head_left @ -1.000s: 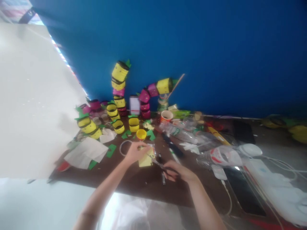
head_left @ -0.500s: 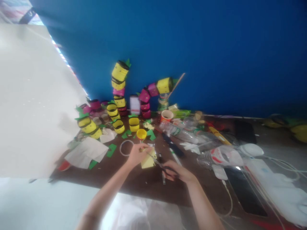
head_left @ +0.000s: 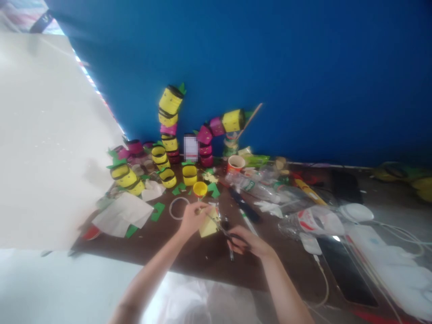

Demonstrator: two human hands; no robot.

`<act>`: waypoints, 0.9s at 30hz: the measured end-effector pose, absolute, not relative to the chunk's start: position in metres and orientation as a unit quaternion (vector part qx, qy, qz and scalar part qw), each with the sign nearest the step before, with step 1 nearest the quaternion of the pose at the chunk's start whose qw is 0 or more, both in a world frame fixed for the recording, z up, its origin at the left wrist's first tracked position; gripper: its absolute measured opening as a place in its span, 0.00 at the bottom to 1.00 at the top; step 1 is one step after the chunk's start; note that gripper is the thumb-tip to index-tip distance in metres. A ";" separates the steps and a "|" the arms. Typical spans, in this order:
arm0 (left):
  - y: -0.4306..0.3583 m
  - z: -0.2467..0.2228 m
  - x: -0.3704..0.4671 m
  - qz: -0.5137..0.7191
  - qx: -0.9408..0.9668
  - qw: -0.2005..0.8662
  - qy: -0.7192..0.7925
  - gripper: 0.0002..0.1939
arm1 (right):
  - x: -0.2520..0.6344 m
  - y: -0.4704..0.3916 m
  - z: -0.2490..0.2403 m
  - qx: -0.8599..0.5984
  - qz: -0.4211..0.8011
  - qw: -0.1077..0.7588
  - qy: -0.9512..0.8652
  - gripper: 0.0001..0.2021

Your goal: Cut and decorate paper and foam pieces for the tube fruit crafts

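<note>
My right hand (head_left: 248, 241) is closed round the dark handles of a pair of scissors (head_left: 222, 230), whose blades point up and left towards my other hand. Fingers of my left hand (head_left: 194, 219) are pinched together beside the scissor tips; whatever is between them is too small and blurred to name. Below the blades shows a pale yellow piece of paper (head_left: 209, 228), touching or just beside my left hand. A small yellow cup (head_left: 200, 189) stands beyond my fingers, and a clear ring like a roll of tape (head_left: 171, 211) lies to the left.
Yellow and magenta cup figures (head_left: 169, 101) stand along the blue wall (head_left: 303, 76). White paper (head_left: 123, 216) and green scraps (head_left: 157, 211) lie at left. Plastic bottles (head_left: 317, 220), a dark-handled tool (head_left: 243, 204), a phone (head_left: 347, 270) and a white power strip (head_left: 378, 252) crowd the right.
Both hands keep nearly the same places at the yellow paper and scissors. The whole view has shifted very slightly.
</note>
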State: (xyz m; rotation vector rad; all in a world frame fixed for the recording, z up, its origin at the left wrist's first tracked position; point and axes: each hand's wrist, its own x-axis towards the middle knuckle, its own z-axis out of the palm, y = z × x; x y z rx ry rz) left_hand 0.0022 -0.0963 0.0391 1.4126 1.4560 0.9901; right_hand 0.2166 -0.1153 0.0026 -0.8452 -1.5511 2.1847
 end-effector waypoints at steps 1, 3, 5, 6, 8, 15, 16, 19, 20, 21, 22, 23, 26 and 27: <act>-0.097 0.038 0.002 0.399 0.563 0.427 0.584 0.12 | 0.216 -0.116 0.001 -0.302 0.767 0.170 -0.540 0.19; -0.098 0.037 0.003 0.405 0.559 0.425 0.586 0.13 | 0.216 -0.116 -0.001 -0.312 0.766 0.182 -0.531 0.19; -0.100 0.036 0.004 0.413 0.554 0.421 0.588 0.15 | 0.215 -0.117 -0.002 -0.317 0.765 0.192 -0.527 0.20; -0.101 0.035 0.004 0.417 0.552 0.419 0.588 0.15 | 0.215 -0.117 -0.003 -0.319 0.764 0.196 -0.526 0.20; -0.102 0.034 0.005 0.425 0.548 0.416 0.588 0.16 | 0.215 -0.118 -0.003 -0.321 0.762 0.203 -0.524 0.21; -0.106 0.033 0.007 0.458 0.531 0.418 0.578 0.16 | 0.213 -0.122 -0.001 -0.336 0.756 0.240 -0.507 0.20; -0.107 0.033 0.007 0.464 0.526 0.421 0.576 0.16 | 0.213 -0.122 -0.001 -0.338 0.756 0.244 -0.505 0.20; -0.108 0.032 0.009 0.478 0.515 0.421 0.574 0.16 | 0.211 -0.124 0.001 -0.343 0.755 0.255 -0.498 0.19; -0.109 0.032 0.009 0.482 0.511 0.419 0.575 0.16 | 0.210 -0.125 0.002 -0.345 0.755 0.258 -0.495 0.19; -0.109 0.033 0.009 0.485 0.508 0.418 0.576 0.16 | 0.209 -0.125 0.003 -0.346 0.754 0.261 -0.493 0.19; -0.110 0.033 0.010 0.488 0.504 0.418 0.577 0.16 | 0.209 -0.125 0.004 -0.347 0.754 0.263 -0.492 0.19; -0.111 0.034 0.010 0.490 0.500 0.419 0.578 0.17 | 0.208 -0.125 0.005 -0.348 0.753 0.265 -0.491 0.19; -0.113 0.037 0.010 0.495 0.490 0.421 0.580 0.17 | 0.207 -0.125 0.006 -0.349 0.753 0.265 -0.492 0.17; -0.113 0.038 0.010 0.498 0.490 0.419 0.581 0.17 | 0.207 -0.124 0.006 -0.348 0.753 0.263 -0.492 0.16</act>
